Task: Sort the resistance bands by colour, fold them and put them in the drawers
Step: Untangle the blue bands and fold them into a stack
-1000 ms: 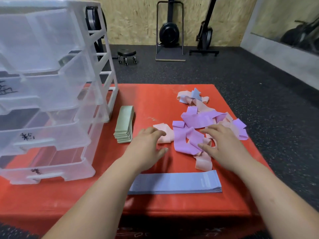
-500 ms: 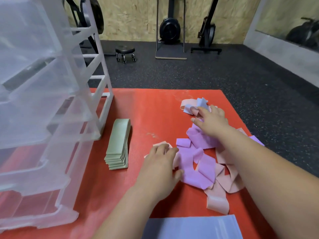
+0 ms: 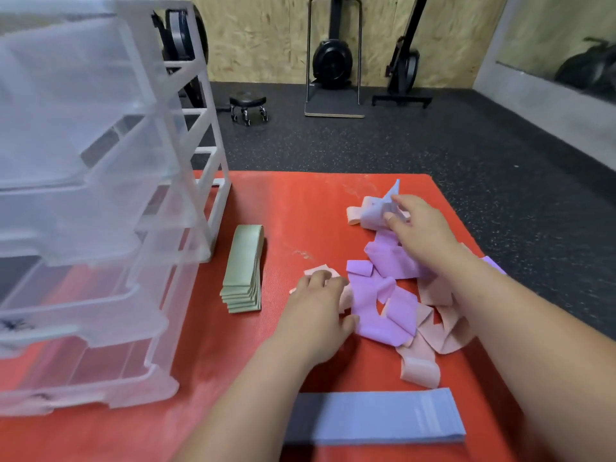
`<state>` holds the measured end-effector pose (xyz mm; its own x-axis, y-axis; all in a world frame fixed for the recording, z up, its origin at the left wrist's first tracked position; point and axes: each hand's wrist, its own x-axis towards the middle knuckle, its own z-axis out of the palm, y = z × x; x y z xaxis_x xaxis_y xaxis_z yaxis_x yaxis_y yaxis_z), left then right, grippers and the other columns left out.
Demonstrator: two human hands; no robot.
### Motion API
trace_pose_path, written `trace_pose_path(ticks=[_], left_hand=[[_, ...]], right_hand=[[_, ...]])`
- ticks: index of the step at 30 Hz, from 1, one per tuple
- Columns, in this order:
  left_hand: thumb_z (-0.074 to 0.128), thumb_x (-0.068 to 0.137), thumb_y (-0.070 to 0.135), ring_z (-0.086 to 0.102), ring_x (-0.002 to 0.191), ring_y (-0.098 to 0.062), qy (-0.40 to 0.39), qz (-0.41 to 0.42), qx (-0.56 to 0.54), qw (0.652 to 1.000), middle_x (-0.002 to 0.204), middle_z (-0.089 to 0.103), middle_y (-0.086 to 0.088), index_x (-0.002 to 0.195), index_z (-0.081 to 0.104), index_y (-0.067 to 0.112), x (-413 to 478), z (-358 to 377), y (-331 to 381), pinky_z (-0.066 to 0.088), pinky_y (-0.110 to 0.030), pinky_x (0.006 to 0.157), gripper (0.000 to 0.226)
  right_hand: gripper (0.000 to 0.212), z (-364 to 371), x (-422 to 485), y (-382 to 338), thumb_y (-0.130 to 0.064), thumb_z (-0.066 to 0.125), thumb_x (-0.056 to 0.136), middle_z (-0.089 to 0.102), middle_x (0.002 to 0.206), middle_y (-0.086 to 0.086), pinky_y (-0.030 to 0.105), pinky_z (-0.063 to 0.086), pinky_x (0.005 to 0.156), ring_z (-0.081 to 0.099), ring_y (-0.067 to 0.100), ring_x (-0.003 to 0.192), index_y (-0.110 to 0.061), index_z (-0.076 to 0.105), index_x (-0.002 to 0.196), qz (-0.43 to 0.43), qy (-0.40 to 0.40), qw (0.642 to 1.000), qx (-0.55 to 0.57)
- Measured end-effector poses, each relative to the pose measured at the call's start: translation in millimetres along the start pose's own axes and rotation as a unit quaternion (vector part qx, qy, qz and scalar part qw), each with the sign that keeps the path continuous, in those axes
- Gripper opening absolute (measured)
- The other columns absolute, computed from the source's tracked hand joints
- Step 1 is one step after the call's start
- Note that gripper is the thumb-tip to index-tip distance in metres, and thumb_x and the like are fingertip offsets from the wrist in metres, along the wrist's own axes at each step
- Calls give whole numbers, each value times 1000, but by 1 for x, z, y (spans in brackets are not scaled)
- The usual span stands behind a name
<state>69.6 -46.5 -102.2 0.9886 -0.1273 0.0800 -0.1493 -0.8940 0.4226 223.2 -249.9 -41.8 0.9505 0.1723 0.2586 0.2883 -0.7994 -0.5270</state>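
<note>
Gym, prob.: rubber floor [image 3: 366, 145], exercise machine [image 3: 332, 60] by plywood wall [image 3: 266, 35].

A single wide-angle view from the person's head looks forward and down, close over the red mat [image 3: 300, 201]. The drawer unit [image 3: 100, 195] looms along the left edge, and the gym floor [image 3: 400, 145] and plywood wall [image 3: 266, 35] recede across the top.
</note>
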Motion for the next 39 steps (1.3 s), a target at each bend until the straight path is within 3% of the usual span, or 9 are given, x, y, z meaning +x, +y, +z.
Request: trace_pose_path(ticks=[3,12,15,18,24,28,32,34,39], left_hand=[[68,93,46,39,140,-31,15,-1,-17,1000,156,41,-4,151,47,28,-8,-5,6,37,-41,116,64],[69,94,46,42,139,-29,27,0,-50,998,152,45,-2,151,49,26,-41,-21,13,41,-43,114,63],[69,95,48,43,138,-27,26,-1,-51,998,150,47,-1,150,49,26,-50,-25,14,40,-40,113,62],[68,96,48,44,136,-27,24,1,-56,998,148,49,0,150,50,26,-57,-27,15,40,-40,112,60],[67,98,44,49,134,-26,31,9,-59,998,148,50,2,148,52,26,-61,-29,12,43,-41,110,56],[69,96,41,54,128,-23,61,16,-80,995,143,53,5,143,57,27,-56,-31,7,47,-40,106,50],[69,94,33,59,125,-20,86,14,-111,990,140,56,5,138,61,28,-47,-34,7,48,-36,103,45],[70,94,33,60,123,-20,87,13,-117,989,139,57,5,138,62,27,-42,-33,5,48,-36,102,46],[71,96,33,61,118,-15,95,6,-162,982,136,60,8,140,61,29,-32,-35,4,50,-39,102,46]], right_hand=[[39,-42,-8,-21,-23,59,102,66,140,2,40,45,112,62,22,127,-19,63,140,-17,86,995,57],[36,-119,-61,-63,-16,62,100,71,124,-14,31,52,107,67,-1,115,-25,70,134,-19,116,975,188],[35,-121,-90,-64,-14,61,101,70,126,-16,18,51,102,64,-11,113,-24,71,133,-12,172,956,238],[26,-109,-116,-57,-16,69,98,75,119,-12,32,56,102,69,0,108,-24,77,121,25,117,961,250],[22,-72,-159,-52,-8,80,89,80,99,-6,37,61,95,73,6,89,-23,80,104,72,120,933,332],[20,-68,-165,-55,-3,77,90,75,89,-5,29,61,81,71,15,81,-16,78,105,48,191,860,471],[19,-42,-163,-36,-1,77,89,78,96,6,40,64,86,75,25,87,-16,77,101,119,115,906,389],[21,-32,-162,-29,-1,75,90,78,98,11,35,65,80,74,23,85,-20,77,98,151,70,913,371],[14,-28,-155,-29,-5,82,86,78,86,-4,39,64,85,75,12,80,-12,76,97,135,48,913,382]])
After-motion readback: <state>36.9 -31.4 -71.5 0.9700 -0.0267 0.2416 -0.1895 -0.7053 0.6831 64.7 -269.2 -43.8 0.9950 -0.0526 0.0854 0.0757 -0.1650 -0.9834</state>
